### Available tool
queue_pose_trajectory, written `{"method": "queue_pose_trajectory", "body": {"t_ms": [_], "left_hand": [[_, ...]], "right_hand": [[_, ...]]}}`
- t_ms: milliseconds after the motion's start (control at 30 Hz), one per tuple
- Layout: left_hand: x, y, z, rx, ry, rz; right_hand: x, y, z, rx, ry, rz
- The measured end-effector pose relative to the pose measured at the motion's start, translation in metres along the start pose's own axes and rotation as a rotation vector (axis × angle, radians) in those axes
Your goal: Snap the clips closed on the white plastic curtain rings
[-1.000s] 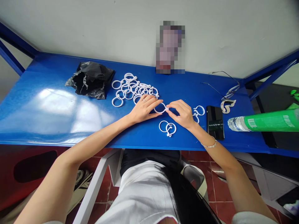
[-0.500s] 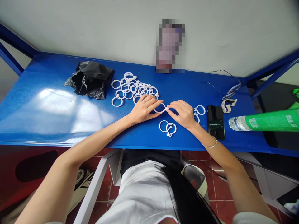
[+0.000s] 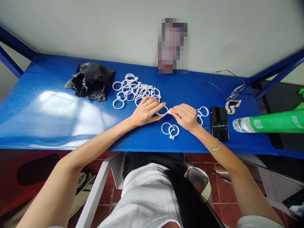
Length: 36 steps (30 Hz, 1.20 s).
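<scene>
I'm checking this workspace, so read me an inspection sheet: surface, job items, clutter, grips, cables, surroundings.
Surface: blue table, glossy, bright reflections at left.
Job items: white ring between both grips; ring pile beyond the left; overlapping rings nearer the front edge; more rings beside the right.
Clutter: black bag, phone, glasses, white curved item, green-labelled bottle; pixelated object by the wall, cannot tell what.
Left grip: holds the white ring's loop.
Right grip: pinches that ring's end; detail too small.
Cables: nothing seen.
Surroundings: pale wall, blue frame, red floor tiles.
</scene>
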<state>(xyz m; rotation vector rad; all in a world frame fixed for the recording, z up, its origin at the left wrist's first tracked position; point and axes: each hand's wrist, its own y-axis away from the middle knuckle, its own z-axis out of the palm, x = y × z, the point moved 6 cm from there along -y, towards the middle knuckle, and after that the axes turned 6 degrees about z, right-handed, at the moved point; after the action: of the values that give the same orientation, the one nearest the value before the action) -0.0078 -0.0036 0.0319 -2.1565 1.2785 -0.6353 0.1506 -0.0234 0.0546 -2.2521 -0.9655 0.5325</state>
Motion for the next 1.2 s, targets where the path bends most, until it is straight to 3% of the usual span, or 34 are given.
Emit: {"method": "queue_pose_trajectory", "body": {"t_ms": [233,567,800,1000,1200], "left_hand": [[0.008,-0.001,-0.007,0.085,-0.049,0.093],[0.011,0.0,-0.01,0.145,-0.029,0.118],[0.01,0.0,-0.007,0.066,-0.095,0.099],[0.013,0.0,-0.01,0.101,-0.088,0.136],[0.006,0.001,-0.003,0.038,-0.057,0.058]], "right_hand": [[-0.005,0.0,-0.006,0.11,-0.026,-0.056],[-0.006,0.002,-0.005,0.096,-0.022,-0.062],[-0.002,0.004,-0.001,0.043,-0.01,-0.023],[-0.008,0.001,-0.006,0.107,-0.011,-0.056],[-0.002,0.002,-0.004,0.085,-0.042,-0.002]]}}
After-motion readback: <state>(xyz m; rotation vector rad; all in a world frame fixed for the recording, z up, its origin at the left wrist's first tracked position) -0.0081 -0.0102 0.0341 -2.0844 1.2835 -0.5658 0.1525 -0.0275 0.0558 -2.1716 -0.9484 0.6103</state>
